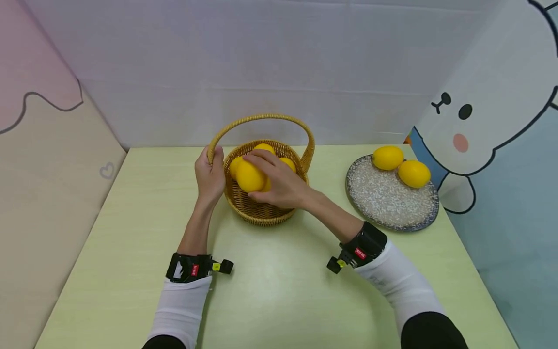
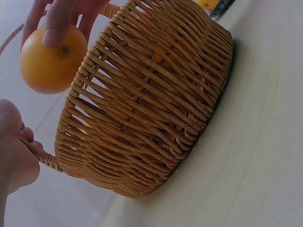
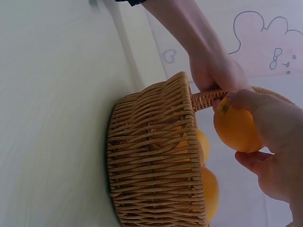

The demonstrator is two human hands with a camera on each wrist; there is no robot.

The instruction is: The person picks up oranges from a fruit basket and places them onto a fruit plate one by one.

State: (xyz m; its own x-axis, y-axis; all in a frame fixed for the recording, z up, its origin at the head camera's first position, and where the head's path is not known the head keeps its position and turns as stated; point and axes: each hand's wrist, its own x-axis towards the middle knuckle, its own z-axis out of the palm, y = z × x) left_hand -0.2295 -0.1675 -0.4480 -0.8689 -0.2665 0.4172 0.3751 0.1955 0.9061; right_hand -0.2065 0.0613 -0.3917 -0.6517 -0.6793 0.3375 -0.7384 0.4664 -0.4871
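Near the far edge of the counter (image 1: 279,291), the left hand (image 1: 210,175) curls around the handle (image 1: 270,116) of the basket (image 1: 261,219); the right hand (image 1: 282,182) pinches a yellow fruit (image 1: 250,176) above it.

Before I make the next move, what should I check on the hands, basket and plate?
1. Grip on the fruit: ok; the right hand holds one fruit between thumb and fingers.
2. Held fruit clear of the basket rim: ok; the right wrist view shows it raised above.
3. Basket steady: ok; the basket stands upright on the table, and the left hand grips its handle.
4. Room on the plate: ok; two fruits sit near the far rim of the plate, its near part bare.
5. Exact count in the basket: cannot tell; the right hand and held fruit block the view.
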